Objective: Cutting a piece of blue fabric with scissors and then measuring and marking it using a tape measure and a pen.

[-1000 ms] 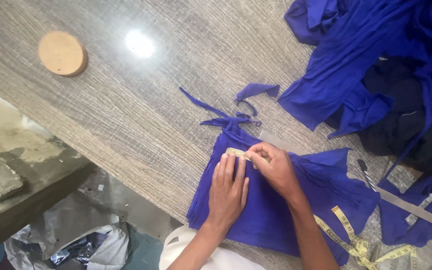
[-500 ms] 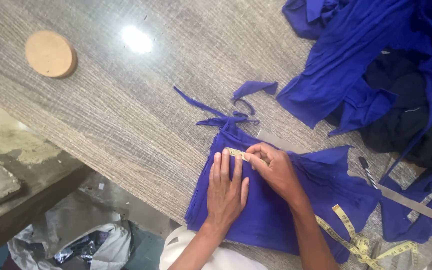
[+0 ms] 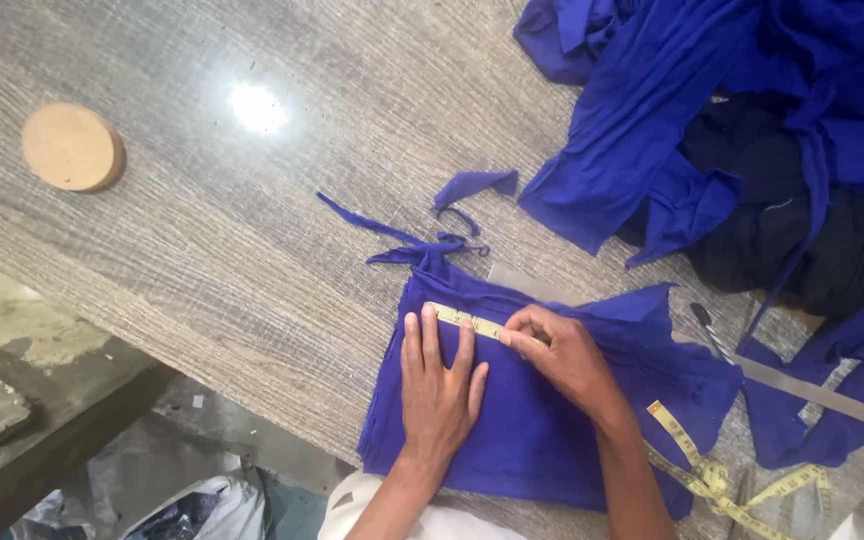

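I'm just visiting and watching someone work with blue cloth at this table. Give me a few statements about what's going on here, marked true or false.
1. The left hand lies flat on the folded blue cloth. True.
2. The right hand presses a yellow measuring tape onto the cloth. True.
3. The round wooden disc sits on top of the folded cloth. False: it lies far off on the bare table, apart from the cloth.
4. The heap of fabric at the upper right is red. False: it is blue, with some dark cloth in it.
5. A metal ruler lies to the right of the hands. True.
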